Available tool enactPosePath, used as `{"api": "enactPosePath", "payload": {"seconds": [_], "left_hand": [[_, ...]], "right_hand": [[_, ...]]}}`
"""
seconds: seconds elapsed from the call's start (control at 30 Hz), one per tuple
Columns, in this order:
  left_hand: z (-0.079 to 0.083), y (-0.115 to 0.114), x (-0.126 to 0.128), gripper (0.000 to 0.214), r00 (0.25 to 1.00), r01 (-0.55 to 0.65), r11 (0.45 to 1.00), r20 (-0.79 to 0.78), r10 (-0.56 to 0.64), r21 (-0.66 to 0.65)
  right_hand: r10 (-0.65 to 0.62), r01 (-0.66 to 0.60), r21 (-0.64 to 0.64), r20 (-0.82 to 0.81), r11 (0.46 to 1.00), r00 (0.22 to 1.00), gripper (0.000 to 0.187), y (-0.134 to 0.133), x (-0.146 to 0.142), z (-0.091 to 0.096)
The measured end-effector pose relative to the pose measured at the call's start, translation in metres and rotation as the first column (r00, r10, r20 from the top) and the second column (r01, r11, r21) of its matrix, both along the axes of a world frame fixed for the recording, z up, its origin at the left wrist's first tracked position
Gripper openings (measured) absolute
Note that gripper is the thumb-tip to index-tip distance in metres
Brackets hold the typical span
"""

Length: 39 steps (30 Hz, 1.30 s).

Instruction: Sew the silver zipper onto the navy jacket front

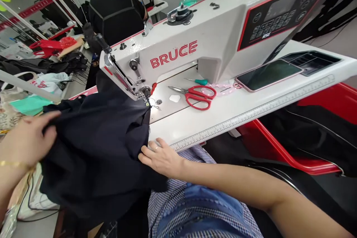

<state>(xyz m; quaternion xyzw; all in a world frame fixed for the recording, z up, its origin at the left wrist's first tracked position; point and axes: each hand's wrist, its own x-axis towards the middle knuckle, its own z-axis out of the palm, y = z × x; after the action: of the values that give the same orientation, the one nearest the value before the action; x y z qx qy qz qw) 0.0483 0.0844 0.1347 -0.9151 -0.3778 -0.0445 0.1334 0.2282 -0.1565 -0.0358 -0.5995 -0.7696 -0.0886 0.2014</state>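
A large piece of black fabric [100, 145] drapes over the left end of the sewing machine table and hangs down toward my lap. Its right edge reaches under the needle area [147, 102] of the white sewing machine [178, 50]. At the far left, my left hand [35, 137] pinches the fabric's left side between thumb and fingers, slightly blurred. My right hand [164, 158] is closed on the fabric's right edge, close to the table's front edge, with a ring on one finger.
Red-handled scissors [199, 96], a green-handled awl [200, 81] and a white chalk piece [174, 98] lie on the machine bed. Further right is a phone [269, 74]. A ruler strip [251, 108] runs along the table's front edge. Another person [115, 15] sits beyond the machine.
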Motion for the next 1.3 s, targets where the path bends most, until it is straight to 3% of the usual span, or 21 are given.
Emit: {"api": "enactPosePath", "payload": {"seconds": [0.03,0.07,0.1,0.13,0.17,0.23,0.27,0.37,0.47,0.6,0.7,0.77,0.9,1.07,1.13,1.2,1.3], "left_hand": [[0.012,-0.001,0.018,0.052,0.998,-0.025,0.981,0.068,0.012,0.194],[0.018,-0.01,0.038,0.05,0.995,-0.001,0.964,0.097,-0.025,0.265],[0.017,-0.024,0.058,0.05,0.993,0.05,0.972,0.095,-0.073,0.229],[0.01,-0.043,0.079,0.05,0.991,0.107,0.988,0.07,-0.115,0.107],[-0.003,-0.062,0.097,0.05,0.983,0.181,0.981,0.045,-0.178,-0.071],[-0.039,-0.091,0.124,0.056,0.951,0.288,0.926,-0.039,-0.306,-0.243],[-0.059,-0.097,0.131,0.06,0.946,0.271,0.906,-0.086,-0.314,-0.326],[-0.104,-0.085,0.134,0.07,0.986,0.061,0.921,-0.12,-0.116,-0.386],[-0.124,-0.059,0.127,0.07,0.997,-0.052,0.926,-0.066,0.03,-0.374],[-0.124,-0.043,0.125,0.062,1.0,-0.01,0.923,0.019,0.019,-0.385],[-0.116,-0.036,0.132,0.057,0.994,0.035,0.908,0.107,0.01,-0.417],[-0.113,-0.029,0.137,0.056,0.989,0.041,0.901,0.144,0.024,-0.432],[-0.118,-0.01,0.139,0.057,0.994,0.102,0.922,0.084,-0.076,-0.375],[-0.119,0.016,0.133,0.041,0.972,0.235,0.944,0.024,-0.236,-0.232],[-0.109,0.011,0.133,0.037,0.965,0.262,0.951,0.014,-0.263,-0.164],[-0.097,-0.011,0.135,0.029,0.942,0.335,0.94,-0.016,-0.337,-0.062],[-0.087,-0.056,0.141,0.026,0.83,0.555,0.829,-0.108,-0.547,0.07]], "right_hand": [[-0.02,0.02,0.002,-0.012,1.0,1.0,0.02,0.002,-0.004,0.001],[-0.037,0.037,-0.002,-0.023,0.999,0.999,0.017,0.005,-0.009,0.003],[-0.047,0.047,-0.01,-0.035,0.999,0.998,0.013,0.007,-0.013,0.004],[-0.052,0.051,-0.018,-0.05,0.999,0.997,0.01,0.009,-0.017,0.005],[-0.053,0.051,-0.021,-0.068,0.998,0.996,0.008,0.012,-0.02,0.005],[-0.056,0.055,-0.011,-0.104,0.998,0.993,0.009,0.015,-0.024,0.005],[-0.055,0.056,0.003,-0.117,0.998,0.992,0.011,0.015,-0.025,0.005],[-0.021,0.027,0.054,-0.119,0.998,0.993,0.014,0.008,-0.02,0.008],[0.085,-0.073,0.122,-0.095,0.99,0.992,0.013,-0.009,-0.002,0.016],[0.152,-0.148,0.254,0.001,0.956,0.988,0.017,-0.015,0.043,0.027],[0.15,-0.18,0.235,0.14,0.955,0.979,0.017,0.013,0.073,0.028],[0.091,-0.126,0.207,0.171,0.97,0.981,0.023,0.039,0.084,0.025],[0.04,-0.048,0.046,0.149,0.998,0.988,0.024,0.075,0.091,0.021],[0.294,-0.274,-0.162,0.11,0.948,0.95,0.017,0.084,0.102,0.029],[0.362,-0.345,-0.185,0.066,0.92,0.93,0.022,0.089,0.102,0.03],[0.338,-0.33,-0.181,0.019,0.927,0.941,0.033,0.1,0.097,0.026],[0.311,-0.306,-0.208,-0.01,0.929,0.95,0.027,0.113,0.085,0.014]]}}
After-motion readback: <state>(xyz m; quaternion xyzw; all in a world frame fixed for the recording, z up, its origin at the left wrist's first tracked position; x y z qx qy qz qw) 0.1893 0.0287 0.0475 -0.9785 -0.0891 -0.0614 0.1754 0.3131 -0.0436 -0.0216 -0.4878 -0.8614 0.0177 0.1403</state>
